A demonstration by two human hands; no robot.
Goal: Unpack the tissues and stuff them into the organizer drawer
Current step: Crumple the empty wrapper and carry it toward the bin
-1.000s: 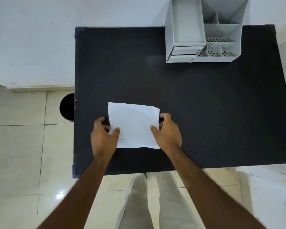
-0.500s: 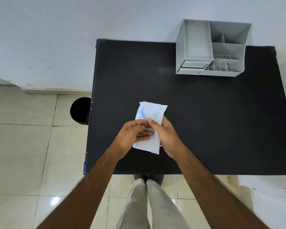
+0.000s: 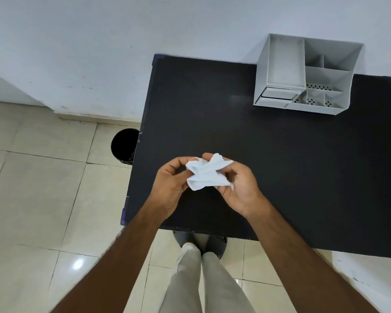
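A crumpled white tissue wrapper (image 3: 207,175) is held just above the black table (image 3: 280,166), near its front left part. My left hand (image 3: 171,185) pinches its left side and my right hand (image 3: 239,188) cups its right side with fingers curled around it. The grey desk organizer (image 3: 303,75) stands at the table's far right against the wall. Its small drawer (image 3: 277,96) at the lower left front looks pushed in. No loose tissues are visible apart from the white bundle in my hands.
A black round bin (image 3: 124,145) stands on the tiled floor beside the table's left edge. A white wall runs behind the table. My legs and a stool base (image 3: 219,241) are below the table's near edge. A white surface (image 3: 370,279) lies at the lower right.
The flat white pack has been folded and then crumpled into a bundle between both hands. The view has shifted left, so the table and organizer sit further right.
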